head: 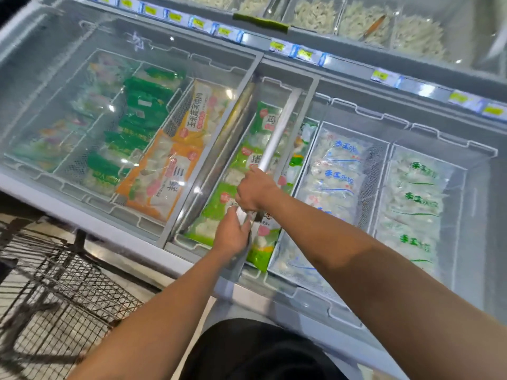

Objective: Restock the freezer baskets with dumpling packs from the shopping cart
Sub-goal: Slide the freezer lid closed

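Your forearms are bare to the frame edge: no sleeves, watch or gloves. Left hand (pixel 231 235) and right hand (pixel 255 192) carry no rings. You wear dark trousers (pixel 255 352).

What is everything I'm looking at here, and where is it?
Freezer: one, grey-white chest, across the middle.
Sliding lid handle: one, silver, over the centre basket.
Orange dumpling packs: at least two, left of centre.
Dark green packs: a stack, further left.
Lime green packs: several, centre basket.
Clear blue-print packs: several, right of centre.
Clear green-print packs: several, far right.
Shopping cart: one, black wire, bottom left.
Left hand: grip on the lid's edge.
Right hand: grip on the handle.
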